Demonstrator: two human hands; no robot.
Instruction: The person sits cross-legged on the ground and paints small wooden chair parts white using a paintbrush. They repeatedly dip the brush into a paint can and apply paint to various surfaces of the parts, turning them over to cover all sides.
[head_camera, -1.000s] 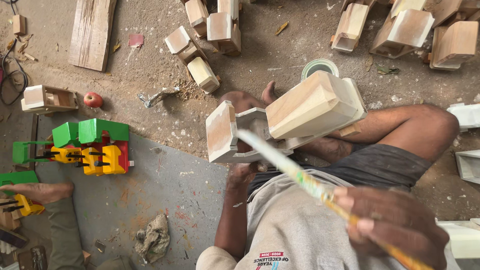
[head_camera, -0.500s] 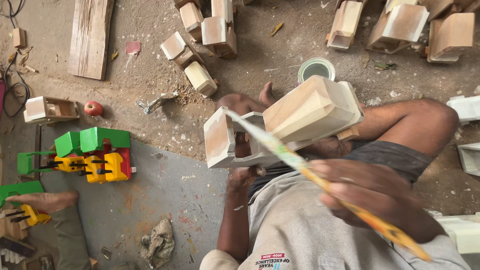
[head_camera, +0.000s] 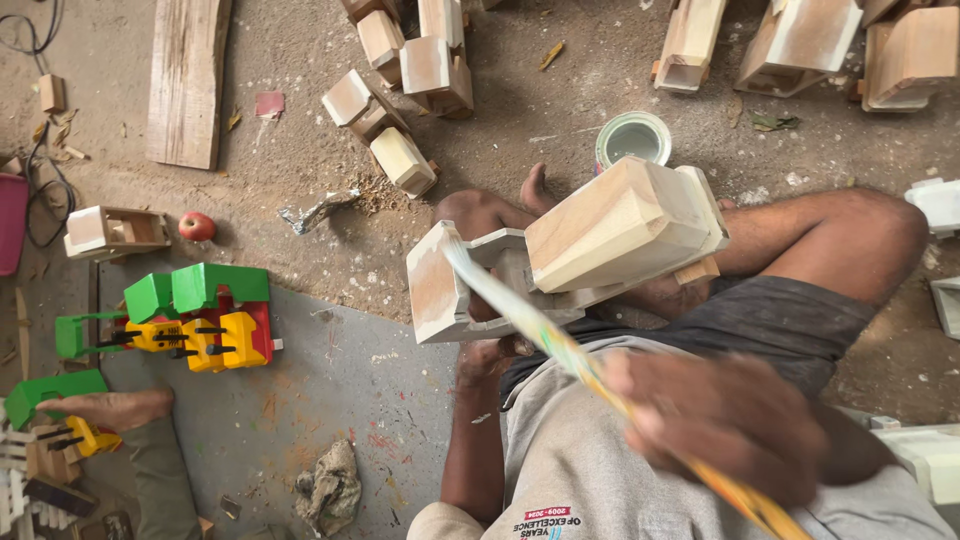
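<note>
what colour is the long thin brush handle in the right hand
Mostly yellow with orange and green patches, on the long thin brush handle, shown in the head view.

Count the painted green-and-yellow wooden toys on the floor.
2: one complete toy on the grey sheet at left, another cut off at the left edge beside a foot. More may lie outside view.

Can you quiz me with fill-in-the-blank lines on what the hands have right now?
1. The right hand holds a long ____ against the unpainted wooden toy.
2. The left hand supports that toy from ____.
3. The round paint tin on the ground holds ____ paint.
4. The small ball on the ground is ____.

Missing words: paintbrush; below; white; red
</note>
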